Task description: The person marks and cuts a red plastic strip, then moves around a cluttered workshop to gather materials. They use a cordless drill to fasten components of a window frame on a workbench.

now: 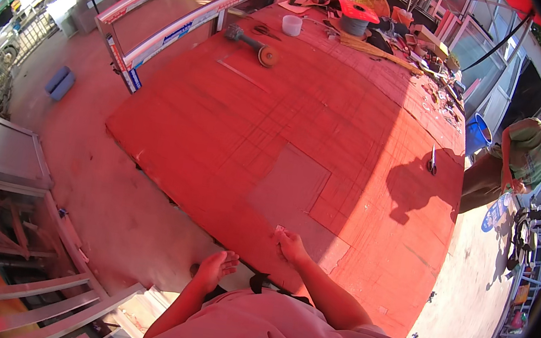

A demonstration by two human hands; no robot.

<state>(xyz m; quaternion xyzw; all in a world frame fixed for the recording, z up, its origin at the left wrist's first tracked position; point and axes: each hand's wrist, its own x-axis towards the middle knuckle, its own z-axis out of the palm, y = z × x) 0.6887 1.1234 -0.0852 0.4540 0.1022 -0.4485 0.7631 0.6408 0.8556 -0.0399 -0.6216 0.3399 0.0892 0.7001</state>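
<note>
My right hand (291,246) is over the near edge of a large red-covered table (206,132). Its fingers are pinched round a small pale piece that I cannot make out. Just ahead of it lies a flat, paler rectangular sheet (289,182). My left hand (216,269) is held off the table's front edge, fingers stretched out and nothing seen in them. Toward the far left of the table rests an angle grinder (250,45). Scissors (431,165) lie near the right edge, in the shadow of a head.
A white tub (291,25) and a cluttered heap with a grey spool (353,25) occupy the table's far end. At the right stand a person (521,159) and a blue bucket (477,134). Metal frames (187,26) border the far left; others (45,296) stand near left.
</note>
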